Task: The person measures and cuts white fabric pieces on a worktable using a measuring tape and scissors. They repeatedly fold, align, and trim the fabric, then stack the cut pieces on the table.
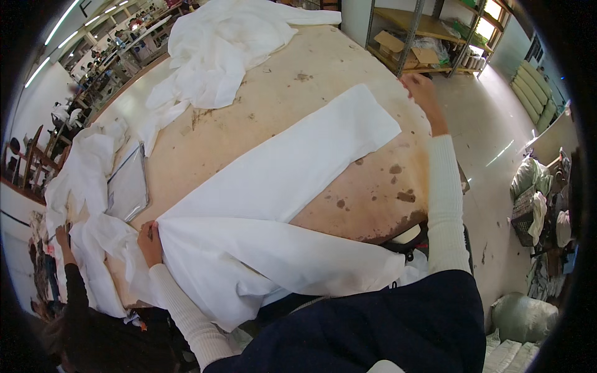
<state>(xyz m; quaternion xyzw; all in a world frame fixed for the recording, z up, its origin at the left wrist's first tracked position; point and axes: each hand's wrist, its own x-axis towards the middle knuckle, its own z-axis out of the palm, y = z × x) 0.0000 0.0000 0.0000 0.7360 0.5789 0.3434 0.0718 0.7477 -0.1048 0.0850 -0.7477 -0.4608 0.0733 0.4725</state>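
Note:
A long white cloth [280, 168] lies on the worn wooden table [373, 205]. One strip runs flat toward the far right, while a loose part folds back and hangs over the near edge to my lap. My left hand [150, 244] is closed on the cloth's left end, at the point where the two parts meet. Out past the strip's far right end, my right hand [424, 94] is raised at the table's right edge. Its fingers curl together as in a pinch, apart from the cloth. Anything between them is too small to make out.
At left, a co-worker's hand [61, 236] touches more white fabric [90, 186]. A flat clear plastic packet [129, 183] lies nearby. Heaped white cloth [217, 50] covers the far side. Metal shelving [413, 37] with cardboard boxes stands beyond; sacks [525, 317] sit at right.

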